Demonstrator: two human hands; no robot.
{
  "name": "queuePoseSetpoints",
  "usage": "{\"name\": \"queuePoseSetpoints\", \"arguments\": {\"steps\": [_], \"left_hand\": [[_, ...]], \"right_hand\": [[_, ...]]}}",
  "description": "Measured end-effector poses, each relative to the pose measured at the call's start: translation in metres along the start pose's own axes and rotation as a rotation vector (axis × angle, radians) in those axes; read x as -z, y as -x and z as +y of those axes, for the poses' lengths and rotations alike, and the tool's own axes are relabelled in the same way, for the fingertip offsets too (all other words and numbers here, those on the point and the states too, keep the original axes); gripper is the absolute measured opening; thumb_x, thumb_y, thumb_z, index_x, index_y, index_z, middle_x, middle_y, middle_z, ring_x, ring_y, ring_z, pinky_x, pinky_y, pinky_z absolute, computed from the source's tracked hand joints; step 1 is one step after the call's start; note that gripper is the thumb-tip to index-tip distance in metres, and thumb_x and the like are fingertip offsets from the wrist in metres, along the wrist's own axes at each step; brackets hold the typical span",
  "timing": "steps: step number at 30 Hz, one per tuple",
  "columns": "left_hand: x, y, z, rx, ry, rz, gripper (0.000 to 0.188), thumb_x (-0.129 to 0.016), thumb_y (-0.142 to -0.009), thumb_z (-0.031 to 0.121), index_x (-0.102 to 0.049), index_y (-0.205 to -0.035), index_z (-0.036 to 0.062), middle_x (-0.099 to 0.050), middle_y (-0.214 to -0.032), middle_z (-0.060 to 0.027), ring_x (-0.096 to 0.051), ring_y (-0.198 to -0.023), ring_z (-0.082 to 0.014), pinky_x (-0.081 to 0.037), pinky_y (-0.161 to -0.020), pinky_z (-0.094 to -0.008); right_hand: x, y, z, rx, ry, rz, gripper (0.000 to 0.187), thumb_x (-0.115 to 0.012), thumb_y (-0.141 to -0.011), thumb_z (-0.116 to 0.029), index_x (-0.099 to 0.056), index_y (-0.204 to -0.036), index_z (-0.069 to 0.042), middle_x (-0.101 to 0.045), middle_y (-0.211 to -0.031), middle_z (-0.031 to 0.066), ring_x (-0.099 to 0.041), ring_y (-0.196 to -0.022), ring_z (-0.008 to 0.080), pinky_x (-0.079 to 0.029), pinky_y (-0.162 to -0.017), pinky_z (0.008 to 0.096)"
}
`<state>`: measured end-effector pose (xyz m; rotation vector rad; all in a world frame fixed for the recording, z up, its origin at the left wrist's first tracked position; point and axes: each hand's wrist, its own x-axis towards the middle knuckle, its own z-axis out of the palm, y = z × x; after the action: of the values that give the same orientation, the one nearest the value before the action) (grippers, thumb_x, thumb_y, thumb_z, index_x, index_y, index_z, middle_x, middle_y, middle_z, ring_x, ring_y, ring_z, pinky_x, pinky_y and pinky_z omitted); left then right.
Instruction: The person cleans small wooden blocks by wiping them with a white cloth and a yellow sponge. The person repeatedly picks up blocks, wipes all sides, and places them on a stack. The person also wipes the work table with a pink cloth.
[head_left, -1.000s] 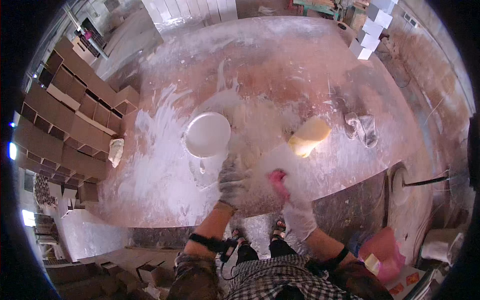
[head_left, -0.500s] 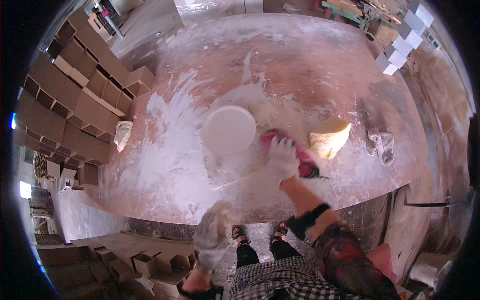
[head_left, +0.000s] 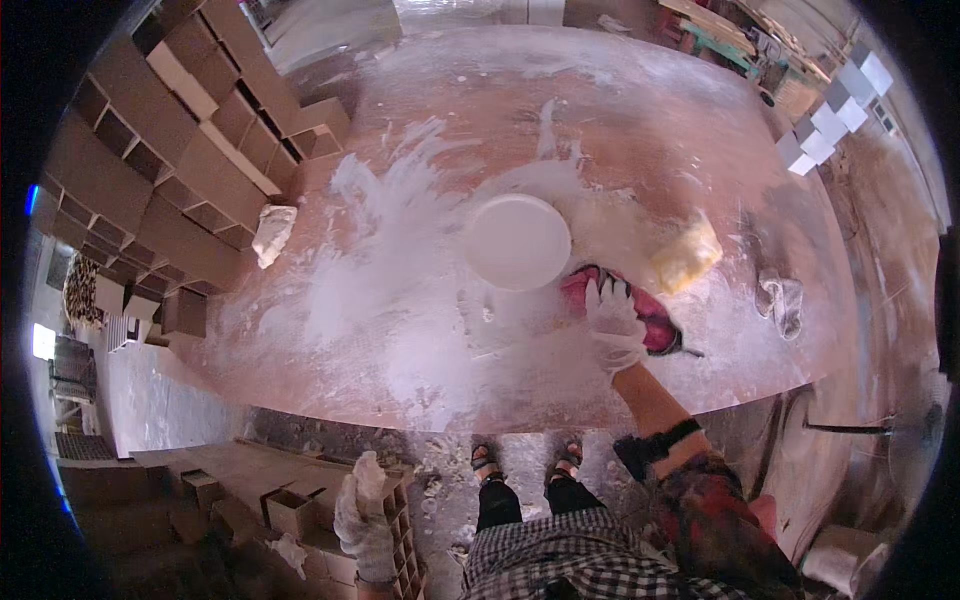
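A broad reddish table (head_left: 650,130) smeared with white spans the scene, with stacked brown cardboard boxes (head_left: 165,125) along its left side. On its near half, right of the middle, lies a pink-and-black cloth (head_left: 660,326), just nearer than a round white tub (head_left: 518,243), and the gloved right hand (head_left: 614,328) rests palm down on the cloth, though whether its fingers grip it I cannot tell. The gloved left hand (head_left: 362,520) hangs loosely open at the near left, off the table, and a small yellow block (head_left: 688,254) sits farther right beyond the cloth.
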<state>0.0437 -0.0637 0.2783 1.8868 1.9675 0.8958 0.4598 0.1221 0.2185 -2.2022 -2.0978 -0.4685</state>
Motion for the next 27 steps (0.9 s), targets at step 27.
{"name": "queuePoseSetpoints", "arguments": {"steps": [27], "left_hand": [[0.075, -0.026, -0.079, 0.081, 0.266, 0.018, 0.042, -0.056, -0.096, 0.025, -0.051, -0.126, -0.0042, -0.058, -0.123, -0.0206, -0.057, -0.112, -0.0339, -0.047, -0.095, -0.0428]], "right_hand": [[-0.038, 0.146, 0.031, 0.061, 0.844, -0.347, 0.052, -0.052, -0.090, -0.022, -0.043, -0.138, -0.002, -0.052, -0.126, 0.0131, -0.054, -0.111, 0.0280, -0.048, -0.086, 0.0359]]}}
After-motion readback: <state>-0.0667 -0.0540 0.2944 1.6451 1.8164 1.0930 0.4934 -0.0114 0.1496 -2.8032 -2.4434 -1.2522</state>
